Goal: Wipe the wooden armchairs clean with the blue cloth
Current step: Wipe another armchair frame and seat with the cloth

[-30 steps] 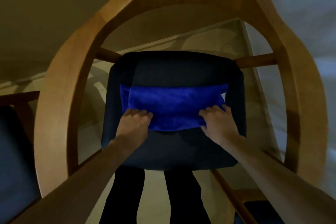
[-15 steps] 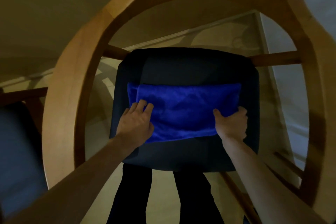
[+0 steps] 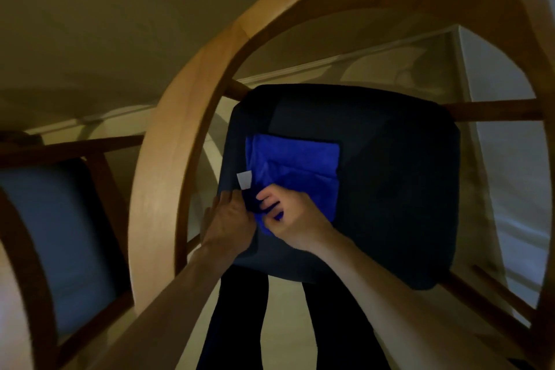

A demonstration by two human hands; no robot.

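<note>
A view from above onto a dark seat cushion (image 3: 390, 189) framed by the curved wooden armchair (image 3: 186, 141) rail. The blue cloth (image 3: 295, 165) lies folded on the cushion's left half, a small white label (image 3: 244, 179) poking out at the cloth's left edge. Both hands meet at the cloth's near left corner: the left hand (image 3: 228, 225) presses down beside it, its fingers curled under and hard to read, while the right hand (image 3: 292, 219) pinches a fold of cloth between thumb and fingers. The step looks like folding the cloth into a pad; done well, the edges are squared and the label tucked in before any wiping of the wood. The room is dim and the frame blurred. A second armchair (image 3: 60, 237) left of the cushion is cut off, and the chair legs are mostly hidden
</note>
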